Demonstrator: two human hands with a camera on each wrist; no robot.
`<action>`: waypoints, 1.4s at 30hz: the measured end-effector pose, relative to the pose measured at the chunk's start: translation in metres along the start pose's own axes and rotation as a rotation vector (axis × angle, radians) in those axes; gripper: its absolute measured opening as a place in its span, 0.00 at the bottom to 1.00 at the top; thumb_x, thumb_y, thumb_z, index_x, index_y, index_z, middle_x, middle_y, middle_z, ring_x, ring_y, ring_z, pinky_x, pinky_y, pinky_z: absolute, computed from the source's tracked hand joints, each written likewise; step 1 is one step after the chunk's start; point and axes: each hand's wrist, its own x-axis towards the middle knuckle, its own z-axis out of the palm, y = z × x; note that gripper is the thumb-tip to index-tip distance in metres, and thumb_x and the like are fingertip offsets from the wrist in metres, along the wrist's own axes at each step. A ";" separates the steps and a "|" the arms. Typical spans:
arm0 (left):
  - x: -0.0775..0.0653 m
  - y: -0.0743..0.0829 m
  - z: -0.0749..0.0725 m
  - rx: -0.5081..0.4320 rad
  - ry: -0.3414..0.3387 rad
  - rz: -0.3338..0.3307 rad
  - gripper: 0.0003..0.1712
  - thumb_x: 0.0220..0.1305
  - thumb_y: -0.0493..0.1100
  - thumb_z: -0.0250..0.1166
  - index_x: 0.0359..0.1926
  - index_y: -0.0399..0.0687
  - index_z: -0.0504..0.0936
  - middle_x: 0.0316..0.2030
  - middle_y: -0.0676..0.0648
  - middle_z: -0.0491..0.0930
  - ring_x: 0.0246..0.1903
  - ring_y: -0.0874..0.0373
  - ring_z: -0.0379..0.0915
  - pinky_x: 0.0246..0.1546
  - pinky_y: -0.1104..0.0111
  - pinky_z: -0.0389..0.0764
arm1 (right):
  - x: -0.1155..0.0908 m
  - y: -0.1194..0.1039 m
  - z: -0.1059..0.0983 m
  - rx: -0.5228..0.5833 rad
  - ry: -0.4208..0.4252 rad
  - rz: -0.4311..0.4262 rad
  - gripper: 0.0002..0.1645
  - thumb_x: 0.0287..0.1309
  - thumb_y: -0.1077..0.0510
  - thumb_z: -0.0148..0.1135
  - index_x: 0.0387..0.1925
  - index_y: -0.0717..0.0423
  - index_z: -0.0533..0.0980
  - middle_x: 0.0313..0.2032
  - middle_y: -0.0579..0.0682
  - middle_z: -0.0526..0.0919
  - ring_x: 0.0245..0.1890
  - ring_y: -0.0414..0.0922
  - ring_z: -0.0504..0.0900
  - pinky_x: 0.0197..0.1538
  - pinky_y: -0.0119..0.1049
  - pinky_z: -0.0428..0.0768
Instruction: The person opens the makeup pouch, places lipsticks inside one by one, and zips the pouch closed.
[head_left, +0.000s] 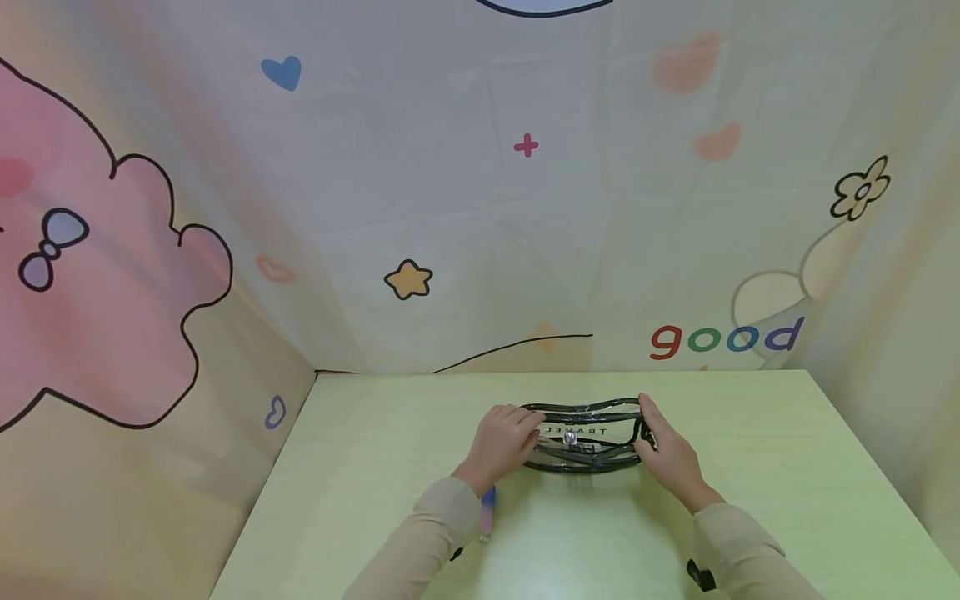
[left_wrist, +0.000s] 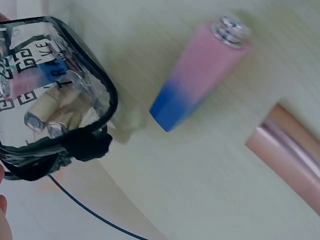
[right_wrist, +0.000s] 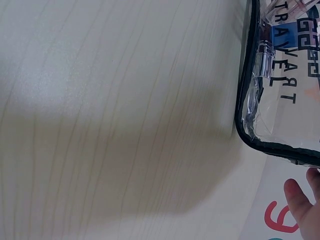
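Observation:
Both my hands hold a clear travel pouch [head_left: 585,457] with black trim and the word TRAVEL on it, one at each end. My left hand [head_left: 502,437] grips its left end, fingers over the upper edge. At the right end, my right hand [head_left: 670,457] has the fingers on the far side and the thumb on the near side. Through the clear wall in the left wrist view, small tubes [left_wrist: 45,107] show inside. A pink-and-blue tube [left_wrist: 200,75] with a silvery end lies on the table near my left wrist.
A shiny rose-gold tube [left_wrist: 290,155] lies beside the pink-and-blue one in the left wrist view. The pale green table [head_left: 360,467] runs back to a printed cloth backdrop [head_left: 480,208], with more cloth at both sides.

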 end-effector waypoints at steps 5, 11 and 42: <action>-0.009 -0.008 -0.001 -0.004 0.008 -0.003 0.15 0.52 0.44 0.61 0.43 0.52 0.79 0.36 0.56 0.80 0.34 0.63 0.76 0.39 0.72 0.74 | 0.000 0.000 0.000 -0.002 0.012 -0.012 0.40 0.54 0.62 0.47 0.67 0.56 0.44 0.66 0.59 0.51 0.62 0.60 0.57 0.40 0.49 0.74; -0.026 -0.018 -0.001 0.009 -0.064 -0.028 0.22 0.56 0.47 0.58 0.53 0.51 0.74 0.46 0.54 0.78 0.41 0.62 0.75 0.45 0.71 0.74 | 0.000 0.000 0.000 -0.002 0.011 -0.013 0.40 0.54 0.62 0.47 0.67 0.57 0.44 0.66 0.60 0.50 0.62 0.60 0.57 0.39 0.47 0.74; -0.129 -0.051 -0.013 0.004 -0.396 -0.135 0.36 0.54 0.59 0.55 0.63 0.53 0.62 0.59 0.49 0.67 0.50 0.59 0.71 0.44 0.63 0.72 | 0.000 -0.001 -0.001 0.026 -0.002 -0.010 0.40 0.54 0.62 0.46 0.67 0.56 0.44 0.67 0.59 0.49 0.62 0.61 0.55 0.25 0.34 0.68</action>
